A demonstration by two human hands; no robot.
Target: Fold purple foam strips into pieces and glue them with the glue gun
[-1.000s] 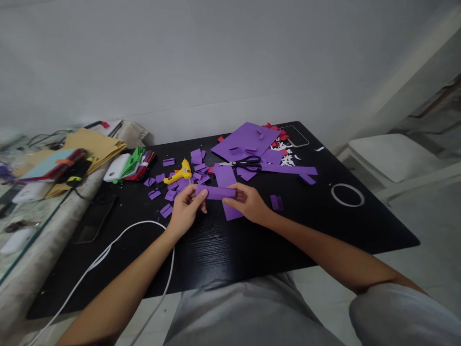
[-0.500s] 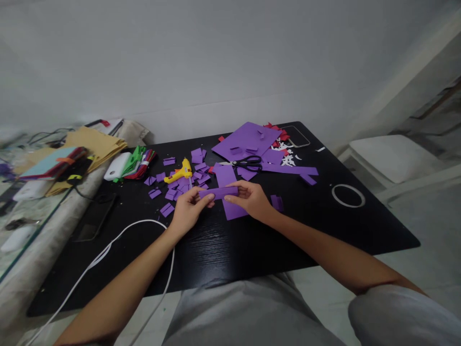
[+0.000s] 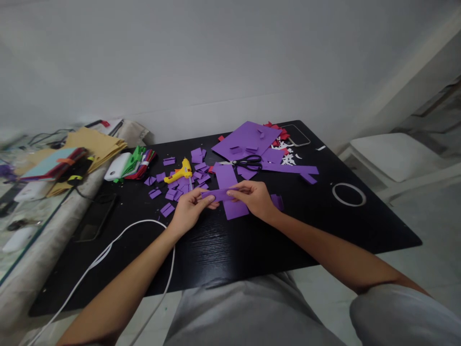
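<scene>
Between my two hands is a narrow purple paper strip, held level above the table. My left hand pinches its left end, thumb on top. My right hand grips the right end, with thumb and fingers covering it. Beneath the strip lies a larger purple paper piece on the black table. Just beyond my hands rest black-handled scissors. A yellow glue gun sits among several small folded purple paper pieces to the left.
A white cable curves across the table at the left, near a dark phone. Purple sheets and white scraps lie at the back right. A ring is on the right; a white stool stands beyond.
My right hand has shifted slightly along the strip toward the left, its thumb now nearer the strip's middle. The strip stays in both hands; the other things have not moved.
</scene>
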